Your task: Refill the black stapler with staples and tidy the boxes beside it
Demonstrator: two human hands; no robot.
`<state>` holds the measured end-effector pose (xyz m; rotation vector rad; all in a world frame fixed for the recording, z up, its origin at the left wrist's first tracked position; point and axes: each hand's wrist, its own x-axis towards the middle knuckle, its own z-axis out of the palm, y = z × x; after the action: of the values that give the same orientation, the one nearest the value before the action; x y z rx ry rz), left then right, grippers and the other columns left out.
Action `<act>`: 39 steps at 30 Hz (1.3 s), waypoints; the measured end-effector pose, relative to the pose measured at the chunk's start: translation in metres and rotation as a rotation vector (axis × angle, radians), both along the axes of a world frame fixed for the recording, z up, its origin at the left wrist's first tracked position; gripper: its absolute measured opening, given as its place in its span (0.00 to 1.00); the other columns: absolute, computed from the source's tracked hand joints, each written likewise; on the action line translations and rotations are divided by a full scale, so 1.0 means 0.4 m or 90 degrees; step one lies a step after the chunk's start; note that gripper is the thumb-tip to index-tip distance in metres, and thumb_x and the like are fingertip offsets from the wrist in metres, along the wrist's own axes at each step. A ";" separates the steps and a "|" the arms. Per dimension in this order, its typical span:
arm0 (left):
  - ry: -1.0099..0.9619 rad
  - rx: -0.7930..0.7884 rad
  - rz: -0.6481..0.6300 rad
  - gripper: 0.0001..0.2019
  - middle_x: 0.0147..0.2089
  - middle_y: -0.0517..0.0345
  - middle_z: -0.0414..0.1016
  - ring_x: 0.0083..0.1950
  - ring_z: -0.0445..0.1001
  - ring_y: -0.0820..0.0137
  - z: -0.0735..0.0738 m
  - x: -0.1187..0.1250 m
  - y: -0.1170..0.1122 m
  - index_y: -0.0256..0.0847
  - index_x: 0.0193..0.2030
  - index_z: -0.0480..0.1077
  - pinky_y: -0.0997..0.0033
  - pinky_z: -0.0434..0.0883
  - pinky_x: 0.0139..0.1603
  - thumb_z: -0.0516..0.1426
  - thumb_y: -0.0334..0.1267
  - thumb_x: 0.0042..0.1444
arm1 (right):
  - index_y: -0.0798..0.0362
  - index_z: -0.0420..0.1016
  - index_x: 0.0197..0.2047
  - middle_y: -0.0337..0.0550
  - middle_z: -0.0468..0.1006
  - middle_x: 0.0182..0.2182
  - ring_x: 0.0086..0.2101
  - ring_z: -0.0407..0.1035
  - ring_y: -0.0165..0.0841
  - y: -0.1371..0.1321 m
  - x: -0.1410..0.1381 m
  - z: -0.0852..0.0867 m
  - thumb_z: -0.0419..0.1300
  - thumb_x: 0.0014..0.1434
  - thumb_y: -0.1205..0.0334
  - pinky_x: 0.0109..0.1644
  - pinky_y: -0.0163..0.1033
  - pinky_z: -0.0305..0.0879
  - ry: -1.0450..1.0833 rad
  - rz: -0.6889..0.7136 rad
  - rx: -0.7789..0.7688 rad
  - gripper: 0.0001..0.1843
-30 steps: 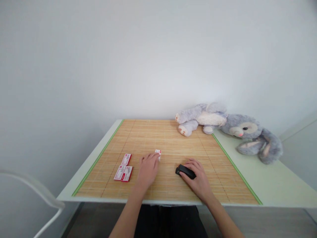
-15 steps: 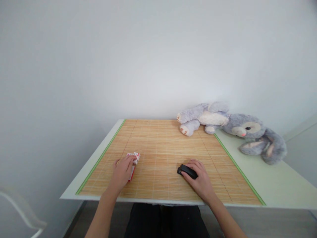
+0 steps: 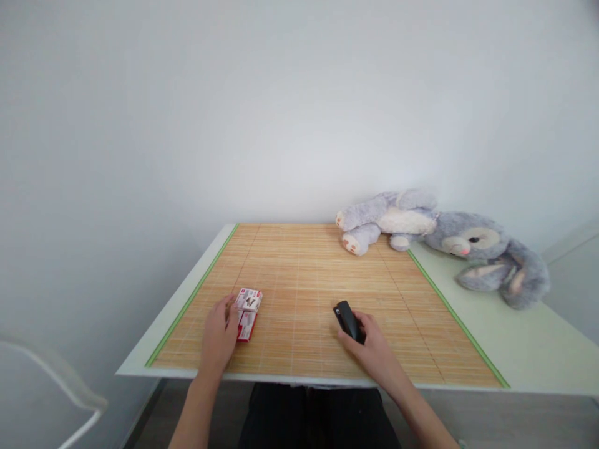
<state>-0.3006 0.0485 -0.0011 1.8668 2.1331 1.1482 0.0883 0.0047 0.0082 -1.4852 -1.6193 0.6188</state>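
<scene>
Our left hand [image 3: 218, 333] lies near the front left of the bamboo mat [image 3: 304, 274], fingers curled around a small white and red box [image 3: 248, 300]. We hold that box by its left side, and it sits on top of other red and white boxes [image 3: 246, 325] lying flat on the mat, partly hidden under our fingers. How many boxes are below it we cannot tell.

Our right hand [image 3: 372, 346] rests further right on the mat, well apart from the left. Its fingers close around the near end of a black stapler [image 3: 347, 319], whose far end points away from us and slightly left. The stapler seems to lie on the mat; whether it is lifted we cannot tell.

The mat covers most of the pale surface [image 3: 524, 340] and has a green strip along its left and right edges. At the far right, a grey plush rabbit [image 3: 449, 240] lies on its side, its feet on the mat's back corner and its head and ears on the bare surface beyond the green edge. A white wall [image 3: 281, 112] rises behind everything. At the lower left, the curved white rail of a chair [image 3: 70, 390] shows beside the surface.
</scene>
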 end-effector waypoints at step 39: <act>0.123 -0.042 0.081 0.23 0.53 0.44 0.74 0.57 0.71 0.55 -0.054 0.028 0.010 0.41 0.62 0.69 0.52 0.67 0.59 0.43 0.49 0.72 | 0.42 0.76 0.58 0.43 0.79 0.45 0.48 0.71 0.45 0.041 -0.453 0.018 0.73 0.55 0.46 0.52 0.47 0.66 -0.193 0.199 0.042 0.29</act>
<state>-0.2892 0.0523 -0.0227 1.9102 2.3911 0.9390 -0.0929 0.0211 0.0154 -1.3367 -2.1112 0.5205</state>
